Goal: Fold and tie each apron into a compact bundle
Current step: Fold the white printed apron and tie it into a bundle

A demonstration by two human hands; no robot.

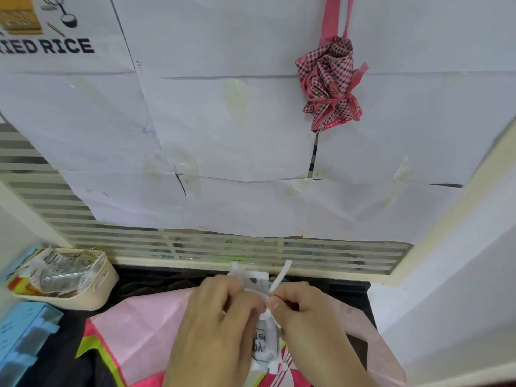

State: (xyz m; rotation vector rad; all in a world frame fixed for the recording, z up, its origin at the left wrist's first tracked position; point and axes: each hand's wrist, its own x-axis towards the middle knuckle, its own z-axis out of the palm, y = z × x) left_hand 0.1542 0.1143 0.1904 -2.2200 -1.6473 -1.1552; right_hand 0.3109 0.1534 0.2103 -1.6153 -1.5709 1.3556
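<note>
At the far left edge we see a blue plastic organiser (pixel 25 333) on the dark bench (pixel 64 356), and just behind it a cream basket (pixel 92 291) stuffed with packets and clear wrappers. Moving right, a pale pink apron (pixel 145 328) lies spread flat on the bench, with neon yellow and hot pink trim showing at its near edge.

Over the middle of that pink cloth we find our left hand (pixel 220 317), fingers curled round the top of a small white apron bundle (pixel 265 344) with dark lettering on it. The bundle sits upright between both hands, above the pink apron. Our right hand (pixel 304 311) touches it from the other side, thumb and forefinger pinching a white tie strap (pixel 280 277) whose free end sticks up and away toward the window ledge.

Behind, sheets of white paper (pixel 237 135) cover the slatted window. Up to the right, a pink checked apron bundle (pixel 331 85), already tied, hangs from its pink strap against the paper. A white wall (pixel 460 289) closes the right side.
</note>
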